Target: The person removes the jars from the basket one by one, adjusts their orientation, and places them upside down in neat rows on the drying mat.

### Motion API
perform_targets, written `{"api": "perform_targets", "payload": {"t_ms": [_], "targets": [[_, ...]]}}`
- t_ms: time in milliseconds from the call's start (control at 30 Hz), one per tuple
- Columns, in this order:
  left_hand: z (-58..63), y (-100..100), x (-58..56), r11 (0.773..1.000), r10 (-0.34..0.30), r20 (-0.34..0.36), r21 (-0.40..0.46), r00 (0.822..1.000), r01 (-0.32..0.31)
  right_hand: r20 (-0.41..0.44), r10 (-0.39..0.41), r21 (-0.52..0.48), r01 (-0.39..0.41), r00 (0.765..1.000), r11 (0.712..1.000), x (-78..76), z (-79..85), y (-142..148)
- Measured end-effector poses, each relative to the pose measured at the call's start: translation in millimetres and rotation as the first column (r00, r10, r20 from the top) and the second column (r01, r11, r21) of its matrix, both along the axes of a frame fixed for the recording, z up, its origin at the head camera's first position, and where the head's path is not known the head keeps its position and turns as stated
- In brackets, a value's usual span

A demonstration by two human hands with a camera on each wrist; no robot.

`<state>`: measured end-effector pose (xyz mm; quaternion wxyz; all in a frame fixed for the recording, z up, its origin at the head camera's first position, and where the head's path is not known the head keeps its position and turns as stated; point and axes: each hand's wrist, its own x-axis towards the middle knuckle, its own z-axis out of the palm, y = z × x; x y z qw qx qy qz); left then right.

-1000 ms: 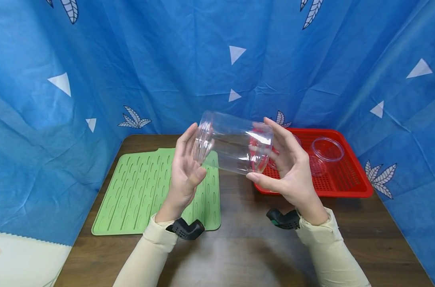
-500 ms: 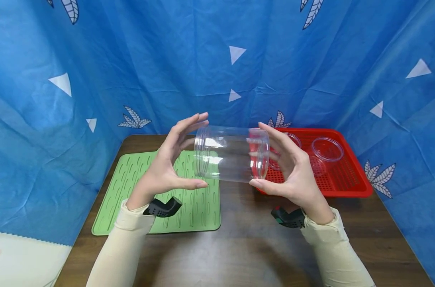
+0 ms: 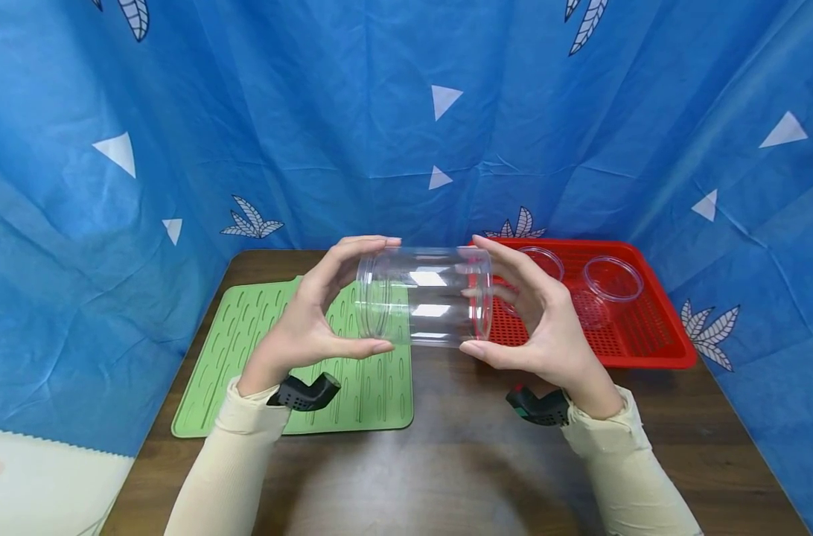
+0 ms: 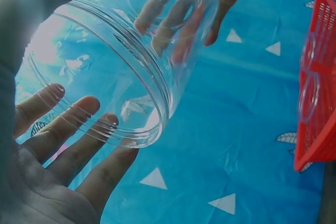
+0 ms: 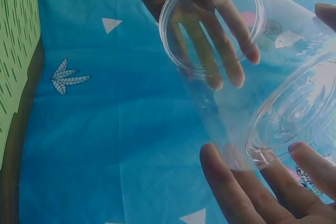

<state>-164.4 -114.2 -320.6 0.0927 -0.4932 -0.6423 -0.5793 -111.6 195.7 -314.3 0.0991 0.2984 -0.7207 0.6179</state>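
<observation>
A clear plastic jar lies on its side in the air, level between my two hands. Its threaded mouth faces left and its base faces right. My left hand grips the mouth end, thumb below and fingers over the top. At the base end my right hand holds it the same way. In the left wrist view the jar's open mouth shows, with fingertips along its rim. The right wrist view shows the ridged base close to that hand's fingers.
A green ridged mat lies on the left of the dark wooden table. On the right, a red plastic basket holds clear round items, one with a visible rim. A blue patterned curtain surrounds the table.
The jar has gone from tilted to level and come slightly lower. My left hand drew back to the left, spread wide, then closed in around the mouth end; my right hand kept hold of the base.
</observation>
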Motion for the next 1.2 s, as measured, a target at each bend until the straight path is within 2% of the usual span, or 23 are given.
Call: {"api": "perform_targets", "payload": {"t_ms": [200,400,533,600,667,700,800,933,1000,1067,1200], "targets": [[-6.0,-8,0.2,1.000,0.005,0.015,0.023,1.000,-0.005,-0.012,-0.009,0.046,0.010,1.000,0.999,-2.8,4.0,-7],[-13.8,-19,-1.5,0.998,0.046,0.030,0.041,0.998,-0.047,-0.050,-0.001,0.099,0.006,0.999,0.995,-9.8,12.4,-18],[-23.4,-33,0.7,0.992,0.123,0.069,0.008,0.990,-0.124,-0.061,0.004,0.151,0.006,0.998,0.989,-18.2,17.1,-30],[-29.8,-42,2.8,0.980,0.197,0.087,-0.035,0.976,-0.195,-0.064,0.005,0.170,0.005,0.998,0.985,-23.3,18.8,-37],[-37.1,-51,4.1,0.957,0.283,0.100,-0.092,0.954,-0.274,-0.072,0.008,0.180,0.005,0.997,0.984,-29.0,21.0,-43],[-41.0,-55,4.6,0.941,0.328,0.100,-0.125,0.939,-0.315,-0.080,0.010,0.180,0.004,0.997,0.984,-32.4,22.3,-46],[-57.2,-73,6.8,0.865,0.474,0.056,-0.216,0.879,-0.452,-0.105,0.008,0.191,0.012,0.994,0.982,-45.0,22.4,-58],[-82.1,-97,11.9,0.737,0.626,-0.014,-0.315,0.779,-0.598,-0.143,-0.017,0.250,0.052,0.990,0.967,-62.3,19.3,-73],[-93.2,-110,17.1,0.677,0.672,-0.027,-0.382,0.740,-0.629,-0.160,-0.032,0.287,0.077,0.987,0.955,-69.7,17.9,-82],[-103.4,-120,23.4,0.612,0.704,-0.046,-0.467,0.709,-0.638,-0.180,-0.040,0.313,0.096,0.983,0.945,-76.8,17.2,-90],[-124.1,-139,35.8,0.493,0.732,-0.112,-0.594,0.672,-0.636,-0.205,-0.045,0.365,0.119,0.978,0.923,-89.7,16.3,-108]]}}
